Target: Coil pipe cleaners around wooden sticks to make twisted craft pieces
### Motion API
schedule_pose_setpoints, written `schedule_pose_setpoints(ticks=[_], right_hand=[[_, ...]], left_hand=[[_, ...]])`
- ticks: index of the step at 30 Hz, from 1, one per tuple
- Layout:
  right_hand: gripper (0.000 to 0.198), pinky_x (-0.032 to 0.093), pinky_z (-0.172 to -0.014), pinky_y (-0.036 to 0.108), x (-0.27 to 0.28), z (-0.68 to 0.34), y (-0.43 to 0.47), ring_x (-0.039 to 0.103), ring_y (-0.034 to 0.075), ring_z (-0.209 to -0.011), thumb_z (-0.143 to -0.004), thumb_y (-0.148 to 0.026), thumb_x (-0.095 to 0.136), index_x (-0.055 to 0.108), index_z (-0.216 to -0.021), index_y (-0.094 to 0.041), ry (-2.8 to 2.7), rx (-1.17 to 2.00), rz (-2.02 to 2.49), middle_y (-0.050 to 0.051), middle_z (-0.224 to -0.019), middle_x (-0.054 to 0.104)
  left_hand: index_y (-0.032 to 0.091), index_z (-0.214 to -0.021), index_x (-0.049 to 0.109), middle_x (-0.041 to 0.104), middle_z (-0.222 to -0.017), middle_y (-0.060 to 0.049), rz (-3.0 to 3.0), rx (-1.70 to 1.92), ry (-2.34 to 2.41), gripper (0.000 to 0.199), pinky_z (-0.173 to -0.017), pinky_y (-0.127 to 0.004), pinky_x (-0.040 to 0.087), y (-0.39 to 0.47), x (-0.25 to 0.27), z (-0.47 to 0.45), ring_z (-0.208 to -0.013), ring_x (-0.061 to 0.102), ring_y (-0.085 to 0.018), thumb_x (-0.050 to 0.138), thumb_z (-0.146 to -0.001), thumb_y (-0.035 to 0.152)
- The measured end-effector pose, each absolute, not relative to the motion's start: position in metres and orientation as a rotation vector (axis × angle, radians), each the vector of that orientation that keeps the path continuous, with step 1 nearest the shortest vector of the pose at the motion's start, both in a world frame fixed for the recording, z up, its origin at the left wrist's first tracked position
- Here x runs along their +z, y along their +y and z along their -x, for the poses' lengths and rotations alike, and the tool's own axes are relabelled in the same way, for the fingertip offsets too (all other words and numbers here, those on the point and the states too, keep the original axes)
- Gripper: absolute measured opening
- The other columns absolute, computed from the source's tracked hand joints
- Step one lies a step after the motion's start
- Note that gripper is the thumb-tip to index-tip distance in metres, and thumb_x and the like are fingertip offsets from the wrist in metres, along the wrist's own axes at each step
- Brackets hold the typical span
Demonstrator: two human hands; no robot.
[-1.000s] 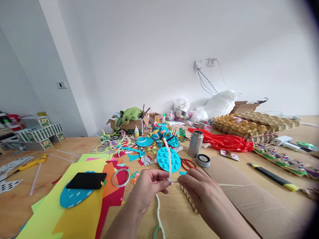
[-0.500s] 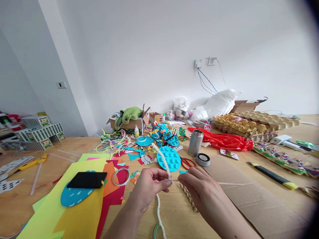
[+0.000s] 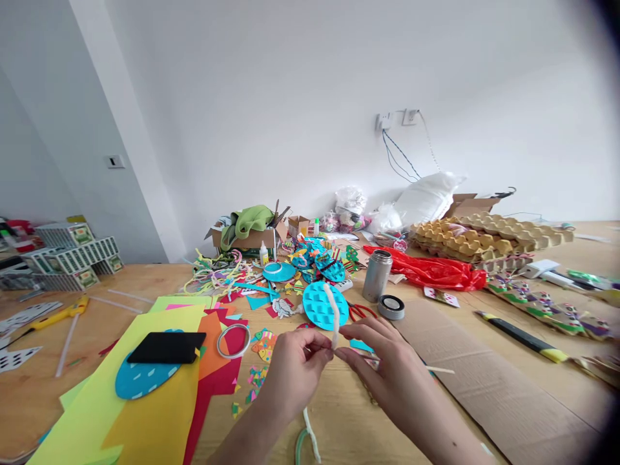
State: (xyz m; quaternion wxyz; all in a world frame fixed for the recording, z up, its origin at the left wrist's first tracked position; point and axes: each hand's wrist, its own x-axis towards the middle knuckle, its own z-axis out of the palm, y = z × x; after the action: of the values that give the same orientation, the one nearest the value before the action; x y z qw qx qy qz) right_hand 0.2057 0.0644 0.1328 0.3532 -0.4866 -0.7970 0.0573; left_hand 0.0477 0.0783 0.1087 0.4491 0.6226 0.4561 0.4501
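Note:
In the lower middle, a thick white cord (image 3: 333, 310) rises from my left hand (image 3: 298, 361), whose thumb and fingers pinch it. Its lower length (image 3: 310, 429) hangs below that hand, beside a pale green ring (image 3: 301, 447) at the bottom edge. My right hand (image 3: 394, 374) is close by on the right, its index finger and thumb at the cord. A thin pale stick (image 3: 440, 370) passes through the right hand's grip and sticks out behind it. Its front end is hidden by the fingers. Behind the cord lies a blue woven disc (image 3: 322, 316).
Red-handled scissors (image 3: 361, 311), a metal flask (image 3: 377, 276) and its lid (image 3: 391, 307) are beyond the right hand. Cardboard (image 3: 477, 368) and a box cutter (image 3: 520, 336) lie right. Coloured paper (image 3: 155, 420), a phone (image 3: 167, 347) and a tape roll (image 3: 233, 341) lie left.
The cord's upper end has swung right and stands more upright. My right hand has come closer to the left one, and its stick shows less between the hands. The view has shifted slightly.

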Motion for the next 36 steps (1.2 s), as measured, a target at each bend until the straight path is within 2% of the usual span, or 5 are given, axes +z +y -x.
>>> schedule_pose_setpoints(ticks=[7, 20, 24, 28, 36], right_hand=[[0.021, 0.042, -0.063, 0.027, 0.133, -0.202, 0.066, 0.056, 0.017, -0.07, -0.085, -0.018, 0.049, 0.057, -0.065, -0.019, -1.996, 0.356, 1.291, 0.002, -0.069, 0.06], [0.021, 0.039, -0.072, 0.034, 0.122, -0.195, 0.072, 0.051, 0.02, -0.075, -0.089, -0.016, 0.043, 0.05, -0.069, -0.019, -2.071, 0.065, 1.059, 0.004, -0.07, 0.054], [0.017, 0.039, -0.064, 0.03, 0.115, -0.195, 0.075, 0.05, 0.019, -0.07, -0.089, -0.014, 0.043, 0.05, -0.074, -0.018, -2.088, -0.05, 0.95, 0.005, -0.071, 0.053], [0.015, 0.038, -0.052, 0.025, 0.109, -0.195, 0.077, 0.047, 0.015, -0.059, -0.089, -0.011, 0.041, 0.052, -0.081, -0.016, -2.153, -0.083, 0.914, 0.005, -0.072, 0.053], [0.015, 0.042, -0.058, 0.027, 0.107, -0.2, 0.077, 0.053, 0.017, -0.067, -0.088, -0.01, 0.042, 0.055, -0.089, -0.017, -2.223, 0.038, 0.903, 0.007, -0.081, 0.055]], left_hand=[[0.017, -0.079, 0.07, 0.068, -0.072, -0.007, -1.633, 1.068, 1.146, 0.017, -0.057, -0.025, 0.041, 0.076, 0.106, -0.05, -0.065, 0.059, -0.018, 0.055, -0.076, 0.024], [0.015, -0.075, 0.062, 0.063, -0.061, -0.003, -1.508, 1.101, 1.151, 0.028, -0.05, -0.022, 0.039, 0.084, 0.1, -0.046, -0.054, 0.054, -0.014, 0.054, -0.078, 0.042], [0.015, -0.069, 0.058, 0.056, -0.053, 0.0, -1.476, 1.109, 1.183, 0.037, -0.047, -0.021, 0.037, 0.087, 0.101, -0.046, -0.047, 0.049, -0.011, 0.052, -0.077, 0.051], [0.015, -0.067, 0.056, 0.054, -0.052, 0.001, -1.475, 1.126, 1.185, 0.037, -0.045, -0.02, 0.035, 0.09, 0.098, -0.047, -0.045, 0.046, -0.01, 0.05, -0.079, 0.049], [0.015, -0.066, 0.054, 0.051, -0.05, 0.002, -1.423, 1.127, 1.161, 0.033, -0.043, -0.02, 0.034, 0.094, 0.091, -0.045, -0.045, 0.045, -0.01, 0.052, -0.078, 0.046]])
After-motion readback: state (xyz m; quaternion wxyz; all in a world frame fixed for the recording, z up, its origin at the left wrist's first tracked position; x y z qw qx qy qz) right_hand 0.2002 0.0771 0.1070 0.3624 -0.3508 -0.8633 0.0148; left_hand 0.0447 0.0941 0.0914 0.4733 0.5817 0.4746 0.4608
